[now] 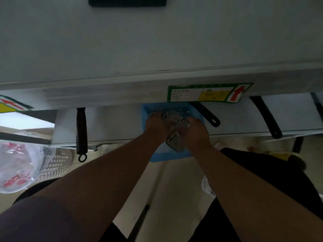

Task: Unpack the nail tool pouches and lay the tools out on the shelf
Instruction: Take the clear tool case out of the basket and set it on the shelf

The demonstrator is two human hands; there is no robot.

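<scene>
Over the blue tray [147, 117], both hands hold one clear pouch [175, 127]: left hand [156, 124] at 9 o'clock, right hand [196, 130] at 3. She should pull gently so tools don't spill.

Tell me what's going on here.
A person stands at a shelf, both arms stretched forward. The left hand and right hand together hold a clear pouch with metal tools inside, above a blue tray that sits at the shelf's front edge. More clear pouches seem to lie in the tray behind the hands. No loose tools show on the shelf yet.
</scene>
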